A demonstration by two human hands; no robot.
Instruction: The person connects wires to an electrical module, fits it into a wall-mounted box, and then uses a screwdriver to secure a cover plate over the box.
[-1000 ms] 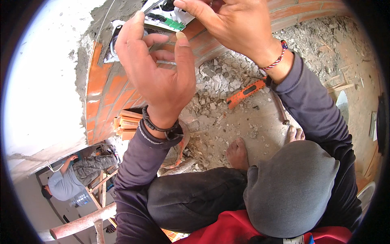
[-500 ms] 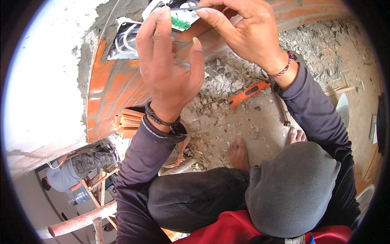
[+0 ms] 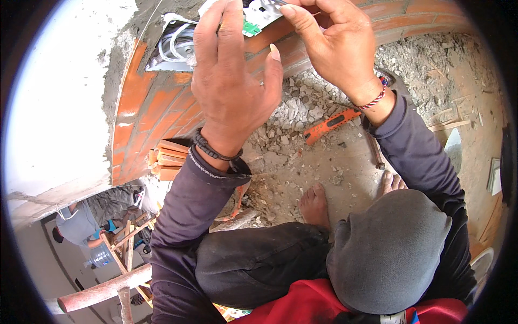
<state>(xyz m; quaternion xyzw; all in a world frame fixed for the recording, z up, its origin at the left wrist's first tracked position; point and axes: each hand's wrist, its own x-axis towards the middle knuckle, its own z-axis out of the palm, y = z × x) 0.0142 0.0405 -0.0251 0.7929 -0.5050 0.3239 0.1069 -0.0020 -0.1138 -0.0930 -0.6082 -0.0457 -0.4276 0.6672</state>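
Note:
My left hand point(image 3: 232, 89) is raised at the brick wall, its fingers stretched up over a white plate point(image 3: 261, 15) with a green part point(image 3: 251, 28) on it. The thumb stands apart from the fingers, and the fingertips run to the top edge of the picture. My right hand point(image 3: 337, 46) pinches a thin dark rod point(image 3: 279, 2) between thumb and fingers beside the plate. Most of the rod is cut off or hidden. Left of my left hand, a wall box point(image 3: 162, 66) holds coiled white cables point(image 3: 177, 42).
An orange-handled tool point(image 3: 330, 127) lies on the rubble point(image 3: 297, 102) below my right wrist. Stacked bricks point(image 3: 168, 159) sit against the brick wall point(image 3: 156, 113). At lower left, another person point(image 3: 78, 221) is near a wooden frame point(image 3: 129, 245) and a round pole point(image 3: 102, 291).
Both hands have shifted slightly right and the right one a little up. The rod, seen earlier stretching between both hands' fingertips, shows only briefly at my right fingers. More coiled cable shows.

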